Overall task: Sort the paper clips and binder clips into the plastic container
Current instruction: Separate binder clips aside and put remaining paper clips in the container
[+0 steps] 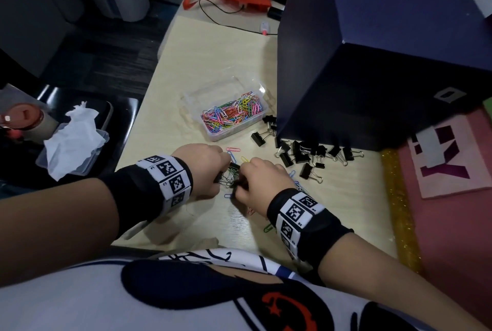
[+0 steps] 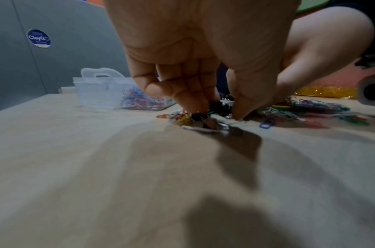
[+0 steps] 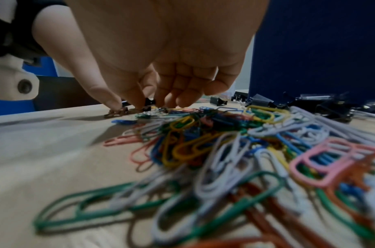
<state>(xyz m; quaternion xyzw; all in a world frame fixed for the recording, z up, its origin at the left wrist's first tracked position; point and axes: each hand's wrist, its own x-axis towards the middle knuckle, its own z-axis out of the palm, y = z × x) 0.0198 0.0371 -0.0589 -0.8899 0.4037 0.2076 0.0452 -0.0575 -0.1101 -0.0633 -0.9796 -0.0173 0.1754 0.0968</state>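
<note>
A small tangle of black binder clips and wire paper clips lies on the pale table between my two hands. My left hand pinches a black binder clip in this tangle between thumb and fingertips. My right hand curls down on the tangle's other side, thumb and fingers closed on a black clip. The clear plastic container stands beyond the hands, with coloured paper clips in its right compartment. A loose pile of paper clips lies under my right wrist.
Several black binder clips lie scattered right of the hands, at the foot of a large dark blue box. A few single paper clips lie past the hands. A gold glitter strip borders the table on the right.
</note>
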